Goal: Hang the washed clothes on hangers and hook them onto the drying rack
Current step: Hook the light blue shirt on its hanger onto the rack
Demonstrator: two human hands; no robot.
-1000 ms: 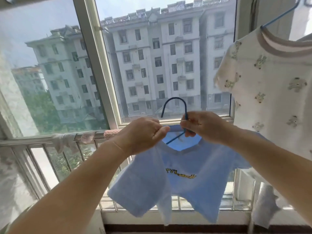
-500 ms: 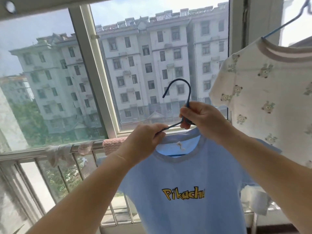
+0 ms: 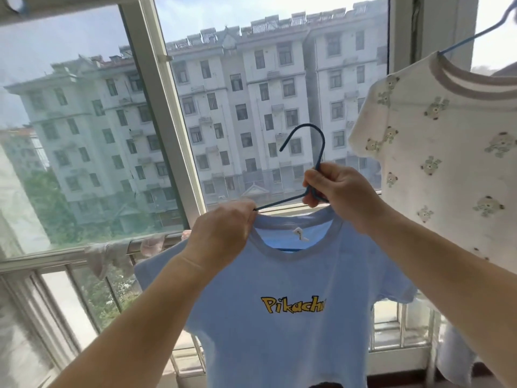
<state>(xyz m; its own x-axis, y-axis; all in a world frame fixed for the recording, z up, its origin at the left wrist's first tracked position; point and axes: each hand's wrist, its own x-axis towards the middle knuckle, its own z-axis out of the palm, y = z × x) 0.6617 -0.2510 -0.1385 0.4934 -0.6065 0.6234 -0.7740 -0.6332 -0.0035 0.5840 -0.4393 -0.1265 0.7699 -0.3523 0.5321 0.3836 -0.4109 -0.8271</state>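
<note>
A light blue T-shirt [image 3: 293, 275] with yellow lettering hangs in front of me on a dark blue wire hanger [image 3: 307, 135]. Its hook points up and left, free of any rail. My right hand [image 3: 335, 189] grips the hanger at the base of the hook. My left hand [image 3: 223, 231] pinches the shirt's collar and the hanger's left arm together at the shoulder. The rest of the hanger is hidden inside the shirt. The drying rack bar [image 3: 70, 9] crosses the top left corner.
A white bear-print shirt [image 3: 447, 152] hangs on a blue hanger [image 3: 475, 32] at the upper right, close to my right arm. Window frame [image 3: 165, 113] stands ahead. A metal railing [image 3: 56, 256] below it carries small cloths [image 3: 109, 253].
Both hands have lifted the hanger and blue shirt upward. The shirt now hangs spread with its lettering showing, and the view has tilted up.
</note>
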